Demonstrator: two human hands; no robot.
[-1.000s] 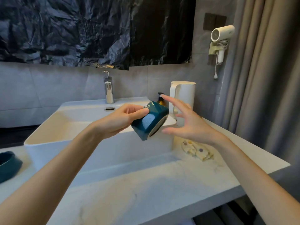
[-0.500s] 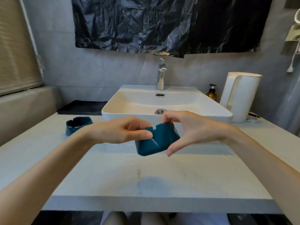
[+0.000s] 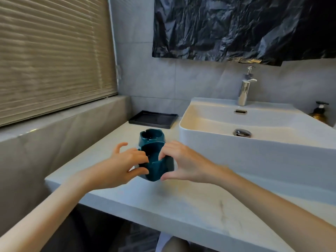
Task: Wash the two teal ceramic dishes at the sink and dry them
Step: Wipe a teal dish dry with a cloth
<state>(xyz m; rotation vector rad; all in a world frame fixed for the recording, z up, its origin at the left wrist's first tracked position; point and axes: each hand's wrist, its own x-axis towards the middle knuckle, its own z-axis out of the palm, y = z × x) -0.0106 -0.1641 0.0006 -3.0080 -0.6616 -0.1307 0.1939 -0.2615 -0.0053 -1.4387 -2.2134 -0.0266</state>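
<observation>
Here, the left hand (image 3: 125,166) and right hand (image 3: 183,164) both pinch one teal dish (image 3: 156,169), the second dish (image 3: 151,136) on the counter (image 3: 181,206) just at its 12 o'clock.

A pale marble-look counter (image 3: 181,200) runs from 6 o'clock toward 4 o'clock, its front edge over a dark floor. A slatted beige blind (image 3: 54,57), let down, fills the 10 o'clock corner above a grey ledge (image 3: 63,120) at 9 o'clock. Crumpled black plastic sheeting (image 3: 236,28) hangs on the grey tiled wall (image 3: 145,79) from 12 to 2 o'clock. A shallow black tray (image 3: 153,118) lies on the counter against the wall, just to 11 o'clock of centre. At 3 o'clock, an amber pump bottle (image 3: 319,114) with a dark top stands near the frame's edge.
</observation>
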